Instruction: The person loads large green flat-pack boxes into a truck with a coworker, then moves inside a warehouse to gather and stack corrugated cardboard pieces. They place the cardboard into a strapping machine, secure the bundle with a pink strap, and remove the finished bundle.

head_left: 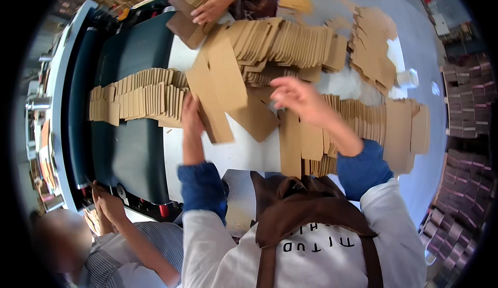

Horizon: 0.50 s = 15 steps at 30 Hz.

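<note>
Setting: a packing workshop; white tabletop [233, 156] butted against a dark conveyor belt [129, 153], with stacks of dark boxes [467, 96] along the far right wall.

Item 1, lower left: a co-worker's hand [106, 205] rests at the belt's near edge.

Item 2, on the belt: a shingled row of flat brown cardboard blanks [137, 99], standing on edge and leaning together.

Item 3, left hand [191, 118]: fingers closed along the edge of a loose cardboard blank [220, 88], which tilts up across the seam between belt and tabletop.

Item 4, top centre: another person's hand [212, 3] presses on a small bundle of blanks [184, 21].

Item 5, right hand [295, 96]: open, fingers spread, hovering just above the blanks and holding nothing.

Item 6, right: a long stacked row of blanks [373, 122] and a looser heap [373, 49], beside a white cup [407, 78].

Handling note: the tilted blank looks best kept pinched at its edge while the open hand steadies its free end, so that it does not sag, crease or knock the shingled row out of order.
</note>
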Each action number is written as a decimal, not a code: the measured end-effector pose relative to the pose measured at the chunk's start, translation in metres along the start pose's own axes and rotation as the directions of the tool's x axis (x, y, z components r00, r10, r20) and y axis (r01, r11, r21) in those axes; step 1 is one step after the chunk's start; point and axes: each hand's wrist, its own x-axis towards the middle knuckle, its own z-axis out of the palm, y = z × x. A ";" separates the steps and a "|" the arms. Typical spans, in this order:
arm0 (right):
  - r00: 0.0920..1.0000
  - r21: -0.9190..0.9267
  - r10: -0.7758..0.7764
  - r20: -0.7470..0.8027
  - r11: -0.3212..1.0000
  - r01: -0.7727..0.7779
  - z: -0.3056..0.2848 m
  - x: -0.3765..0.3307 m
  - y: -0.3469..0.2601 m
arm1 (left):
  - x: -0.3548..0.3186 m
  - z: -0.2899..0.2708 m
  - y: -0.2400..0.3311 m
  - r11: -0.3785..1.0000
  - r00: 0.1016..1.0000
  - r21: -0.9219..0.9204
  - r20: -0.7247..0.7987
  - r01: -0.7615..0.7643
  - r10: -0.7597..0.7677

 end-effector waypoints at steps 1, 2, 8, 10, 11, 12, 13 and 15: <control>0.996 -0.058 -0.010 -0.094 0.998 0.004 -0.018 -0.012 -0.006 | 0.020 0.009 0.016 0.981 0.996 0.183 -0.052 -0.060 0.071; 0.983 -0.121 -0.020 -0.185 0.993 -0.002 -0.037 -0.028 -0.014 | 0.056 -0.011 0.018 0.955 0.992 0.279 -0.046 -0.099 0.116; 0.607 -0.261 -0.071 -0.791 0.937 -0.231 -0.135 -0.183 -0.014 | 0.133 0.046 0.022 0.253 0.828 0.874 0.246 -0.414 0.504; 0.471 -0.233 -0.013 -0.882 0.881 -0.413 -0.131 -0.253 0.013 | 0.065 0.099 0.000 0.619 0.937 0.703 0.276 -0.350 0.216; 0.456 -0.207 0.042 -0.889 0.851 -0.482 -0.118 -0.279 0.032 | 0.016 0.126 -0.017 0.776 0.952 0.577 0.289 -0.254 0.096; 0.478 -0.208 0.085 -0.874 0.824 -0.527 -0.106 -0.290 0.038 | 0.009 0.080 -0.069 0.996 0.939 0.089 0.340 0.027 -0.056; 0.465 -0.215 0.103 -0.879 0.785 -0.581 -0.092 -0.301 0.041 | -0.030 0.106 -0.072 0.565 0.800 0.658 0.600 -0.498 0.006; 0.457 -0.229 0.107 -0.883 0.752 -0.618 -0.074 -0.297 0.041 | -0.079 0.117 -0.110 0.693 0.814 0.665 0.546 -0.278 -0.197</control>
